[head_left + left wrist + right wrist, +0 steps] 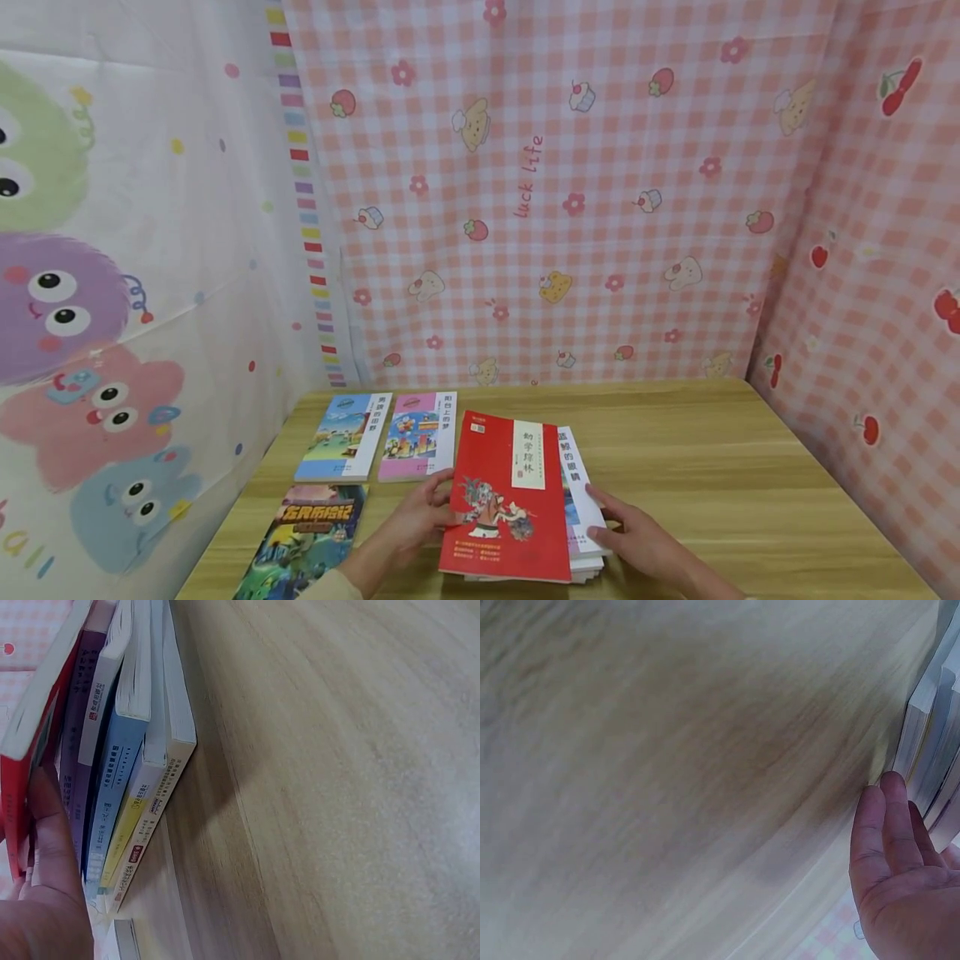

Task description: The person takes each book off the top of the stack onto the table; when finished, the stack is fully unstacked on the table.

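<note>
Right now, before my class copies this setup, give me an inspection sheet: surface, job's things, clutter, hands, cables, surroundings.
Surface: wood-grain table, books lying on it.
Job's things: red book above a stack of books.
Clutter: blue-covered book, pink-covered book and dark-covered book lie at the left.
Hands: left hand grips the red book's left side; right hand, fingers straight, is at the stack's right side.
Cables: nothing seen.
Surroundings: pink checked cloth behind and right; cartoon-printed cloth left.

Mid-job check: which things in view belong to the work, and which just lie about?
Being handled:
red book, in the left grip
book stack beneath it, right grip at its side

Lying apart, though possibly involved:
blue-and-white book
pink-and-white book
dark-covered book
</note>
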